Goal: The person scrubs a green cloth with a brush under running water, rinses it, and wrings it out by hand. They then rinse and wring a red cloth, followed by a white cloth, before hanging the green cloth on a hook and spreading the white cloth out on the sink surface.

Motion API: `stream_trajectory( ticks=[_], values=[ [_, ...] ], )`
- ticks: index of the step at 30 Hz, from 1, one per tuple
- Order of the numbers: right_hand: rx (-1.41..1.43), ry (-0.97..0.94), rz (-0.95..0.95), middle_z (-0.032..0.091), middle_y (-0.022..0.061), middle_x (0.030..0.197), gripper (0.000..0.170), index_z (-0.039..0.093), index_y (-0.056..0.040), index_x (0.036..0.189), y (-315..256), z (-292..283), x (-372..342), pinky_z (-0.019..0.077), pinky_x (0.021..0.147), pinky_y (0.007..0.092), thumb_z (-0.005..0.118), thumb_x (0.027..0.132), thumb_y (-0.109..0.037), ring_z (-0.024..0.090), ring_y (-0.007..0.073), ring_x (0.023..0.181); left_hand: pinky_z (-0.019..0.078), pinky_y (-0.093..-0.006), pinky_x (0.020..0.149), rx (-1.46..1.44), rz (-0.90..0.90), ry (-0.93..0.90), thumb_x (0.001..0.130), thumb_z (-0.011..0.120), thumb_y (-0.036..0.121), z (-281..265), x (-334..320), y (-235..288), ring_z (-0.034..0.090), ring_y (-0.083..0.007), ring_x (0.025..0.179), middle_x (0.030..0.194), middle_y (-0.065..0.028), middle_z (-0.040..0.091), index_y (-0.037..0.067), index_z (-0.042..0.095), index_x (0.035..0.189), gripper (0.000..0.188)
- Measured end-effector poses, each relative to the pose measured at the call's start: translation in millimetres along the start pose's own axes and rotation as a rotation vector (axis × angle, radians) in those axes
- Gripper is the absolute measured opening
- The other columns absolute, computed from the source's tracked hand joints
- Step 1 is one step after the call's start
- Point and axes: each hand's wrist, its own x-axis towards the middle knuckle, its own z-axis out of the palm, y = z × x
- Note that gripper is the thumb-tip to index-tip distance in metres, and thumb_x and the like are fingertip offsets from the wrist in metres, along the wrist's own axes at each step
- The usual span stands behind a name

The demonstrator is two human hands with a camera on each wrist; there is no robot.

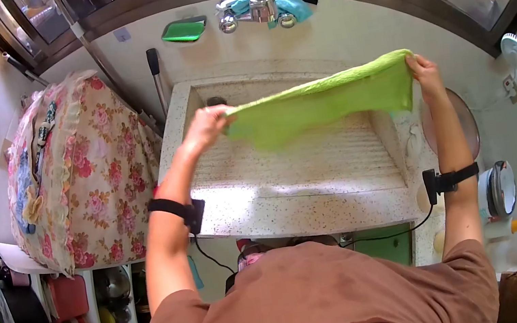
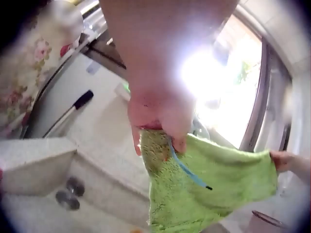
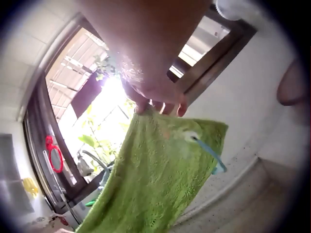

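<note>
A green cloth [image 1: 323, 98] is stretched between both hands above a speckled stone sink [image 1: 290, 183]. The left hand [image 1: 205, 128] pinches its left end, and the right hand [image 1: 424, 71] grips the upper right corner. In the left wrist view the left hand [image 2: 160, 116] holds the cloth [image 2: 194, 194] by its top edge; a thin blue strip [image 2: 187, 170] lies against it. The right wrist view has the right hand [image 3: 155, 94] pinching the cloth [image 3: 155, 170], which hangs below the fingers with a blue strip [image 3: 209, 150] on it.
A faucet [image 1: 262, 5] with blue cloths is on the wall behind the sink, beside a green soap dish [image 1: 184, 31]. A flowered cover [image 1: 97, 169] drapes something on the left. A round basin [image 1: 463, 125] stands right of the sink, near the right forearm.
</note>
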Motion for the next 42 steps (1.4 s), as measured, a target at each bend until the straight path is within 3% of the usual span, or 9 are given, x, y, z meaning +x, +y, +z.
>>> stream_trajectory(
  ticks=[6, 9, 10, 12, 17, 25, 33, 36, 42],
  values=[
    [0.073, 0.552, -0.253, 0.063, 0.0066, 0.103, 0.033, 0.060, 0.0028, 0.108, -9, 2, -57, 0.0435, 0.084, 0.0281, 0.057, 0.090, -0.024, 0.057, 0.0154, 0.093, 0.0508, -0.0389, 0.075, 0.443, 0.734, 0.675, 0.076, 0.057, -0.001, -53, -3, 107, 0.060, -0.0255, 0.094, 0.095, -0.0139, 0.064, 0.008, 0.063, 0.103, 0.029],
    [-0.076, 0.447, -0.346, 0.064, 0.0097, 0.099, 0.026, 0.063, 0.0024, 0.104, 121, 5, -90, 0.0456, 0.078, 0.0316, 0.054, 0.089, -0.017, 0.058, 0.0166, 0.089, 0.0509, -0.0410, 0.073, 0.566, 0.580, 0.481, 0.078, 0.055, 0.003, 28, -23, 37, 0.061, -0.0299, 0.090, 0.090, -0.0159, 0.064, 0.005, 0.064, 0.098, 0.022],
    [-0.642, 0.160, 0.145, 0.065, 0.0119, 0.093, 0.023, 0.065, -0.0007, 0.097, 170, 3, -115, 0.0470, 0.072, 0.0330, 0.054, 0.084, -0.015, 0.059, 0.0177, 0.082, 0.0510, -0.0409, 0.072, 0.478, 0.412, 0.019, 0.078, 0.054, 0.007, 62, -47, -7, 0.062, -0.0300, 0.087, 0.089, -0.0162, 0.064, 0.005, 0.064, 0.095, 0.020],
    [-0.819, -0.587, 0.306, 0.064, 0.0132, 0.072, 0.019, 0.066, -0.0009, 0.078, 224, 7, -173, 0.0464, 0.063, 0.0347, 0.066, 0.073, -0.020, 0.057, 0.0196, 0.066, 0.0512, -0.0399, 0.071, 0.685, 0.017, -0.819, 0.078, 0.053, 0.017, 96, -103, -31, 0.064, -0.0292, 0.078, 0.085, -0.0152, 0.065, 0.006, 0.065, 0.092, 0.021],
    [-0.547, -0.491, 0.305, 0.065, 0.0112, 0.077, 0.014, 0.065, -0.0001, 0.078, 203, 8, -247, 0.0457, 0.064, 0.0317, 0.070, 0.069, -0.010, 0.057, 0.0225, 0.066, 0.0479, -0.0365, 0.085, 0.537, 0.310, -0.240, 0.078, 0.053, 0.010, 75, -179, -40, 0.055, -0.0257, 0.107, 0.114, -0.0066, 0.060, 0.013, 0.063, 0.105, 0.029],
    [-0.605, -0.765, 0.152, 0.065, 0.0121, 0.095, 0.022, 0.067, -0.0019, 0.088, 190, 7, -250, 0.0473, 0.074, 0.0334, 0.066, 0.066, -0.001, 0.060, 0.0279, 0.084, 0.0459, -0.0372, 0.085, 0.402, 0.309, -0.340, 0.078, 0.059, 0.016, 84, -230, -44, 0.055, -0.0246, 0.104, 0.112, -0.0078, 0.060, 0.012, 0.063, 0.104, 0.026],
    [-0.815, -0.723, -0.044, 0.062, 0.0166, 0.095, 0.018, 0.062, 0.0003, 0.081, 206, 22, -245, 0.0475, 0.078, 0.0392, 0.059, 0.063, 0.001, 0.058, 0.0361, 0.087, 0.0410, -0.0419, 0.089, 0.507, -0.797, -0.178, 0.076, 0.064, 0.032, 127, -128, -84, 0.054, -0.0305, 0.106, 0.098, -0.0122, 0.065, 0.007, 0.067, 0.099, 0.034],
    [-0.843, -0.619, -0.059, 0.062, 0.0168, 0.096, 0.018, 0.062, 0.0016, 0.080, 196, 29, -256, 0.0469, 0.080, 0.0394, 0.057, 0.063, 0.003, 0.057, 0.0372, 0.088, 0.0456, -0.0386, 0.082, 0.569, -0.790, -0.120, 0.077, 0.065, 0.029, 158, -112, -96, 0.059, -0.0263, 0.096, 0.089, -0.0119, 0.066, 0.004, 0.066, 0.096, 0.032],
    [-0.724, -0.568, -0.098, 0.063, 0.0165, 0.095, 0.018, 0.063, 0.0017, 0.080, 193, 17, -269, 0.0465, 0.080, 0.0387, 0.053, 0.065, 0.005, 0.057, 0.0365, 0.090, 0.0499, -0.0274, 0.069, -0.952, -0.792, 0.078, 0.084, 0.061, 0.009, 140, -103, -97, 0.061, -0.0158, 0.080, 0.090, -0.0071, 0.063, 0.003, 0.056, 0.093, 0.013]
  ],
)
